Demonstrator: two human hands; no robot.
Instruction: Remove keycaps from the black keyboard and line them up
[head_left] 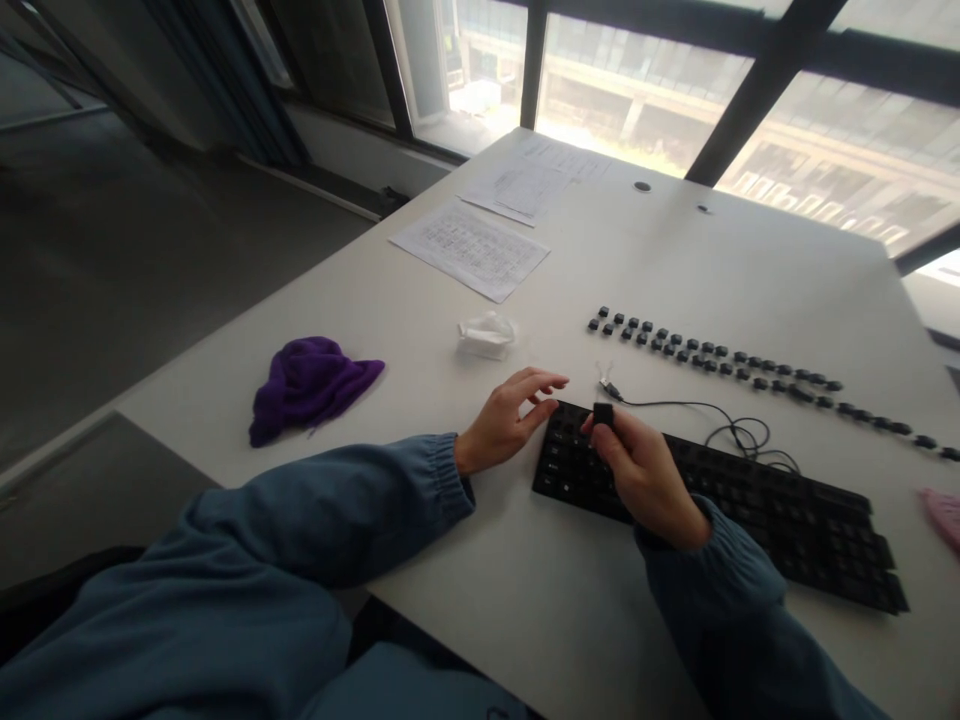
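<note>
A black keyboard point(780, 510) lies slantwise on the white table, its left end near my hands. Between the thumb and fingers of my right hand point(649, 475) is a small black keycap point(603, 413), held above the keyboard's left part. My left hand point(510, 420) is at the keyboard's upper left corner, fingers apart and nothing in them. Behind the keyboard, loose black keycaps point(709, 347) stand in two long rows running to the right. A wire keycap puller point(604, 372) appears to lie by the plug of the keyboard's cable point(675, 403).
A purple cloth point(311, 385) lies crumpled on the left of the table point(420, 330). Clear crumpled plastic point(487, 335) sits beyond my left hand. Printed sheets point(472, 247) lie farther back, toward the windows. Something pink point(943, 515) shows at the right edge.
</note>
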